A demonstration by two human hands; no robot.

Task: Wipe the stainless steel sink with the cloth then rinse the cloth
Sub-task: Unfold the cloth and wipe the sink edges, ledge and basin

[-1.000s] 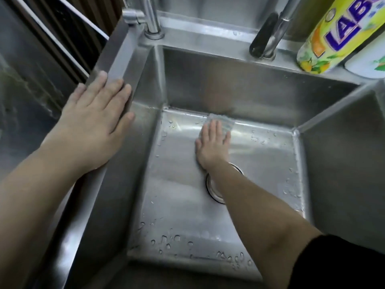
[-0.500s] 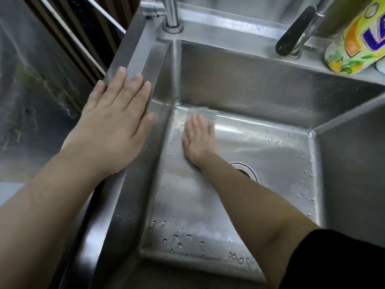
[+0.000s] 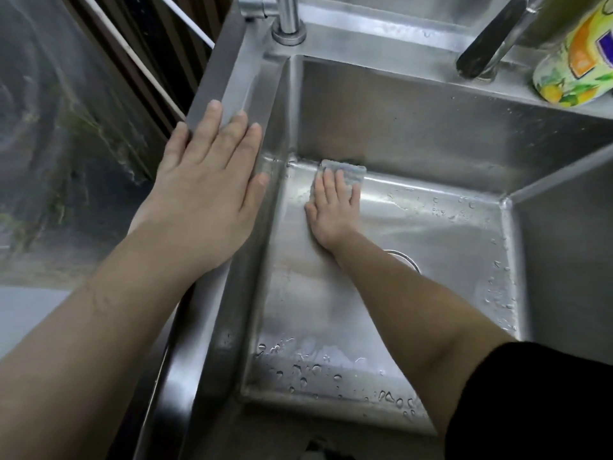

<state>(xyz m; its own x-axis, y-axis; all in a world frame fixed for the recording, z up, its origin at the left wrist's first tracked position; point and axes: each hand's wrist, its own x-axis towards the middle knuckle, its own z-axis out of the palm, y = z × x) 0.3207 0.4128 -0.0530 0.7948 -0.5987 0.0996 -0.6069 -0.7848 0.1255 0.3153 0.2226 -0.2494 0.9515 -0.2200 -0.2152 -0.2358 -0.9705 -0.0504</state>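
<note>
1. The right hand (image 3: 333, 207) lies flat, palm down, with the fingers stretched and close together. It presses the cloth (image 3: 345, 172) against the floor of the sink (image 3: 414, 127). The hand does not close around the cloth; it only pushes on it from above.
2. The cloth is pale and folded. Most of it is under the fingers, and its far edge shows just beyond the fingertips, where the sink floor meets the back wall, near the far left corner.
3. Behind the wrist, toward the person, the right forearm crosses the sink floor and covers part of the drain (image 3: 406, 258). A black sleeve (image 3: 544, 403) begins above the elbow.
4. To the right of the pressing hand the floor is wet and shiny, with water drops along the right wall. More drops lie along the near edge of the floor.
5. To the left of the pressing hand and higher up, the left hand (image 3: 207, 190) rests flat and spread on the left rim of the sink, and it holds nothing.
6. Beyond the cloth, on the back ledge, stands a tap base (image 3: 288, 28). To the right of it are a dark handle (image 3: 487, 38) and a yellow printed bottle (image 3: 577, 64).
</note>
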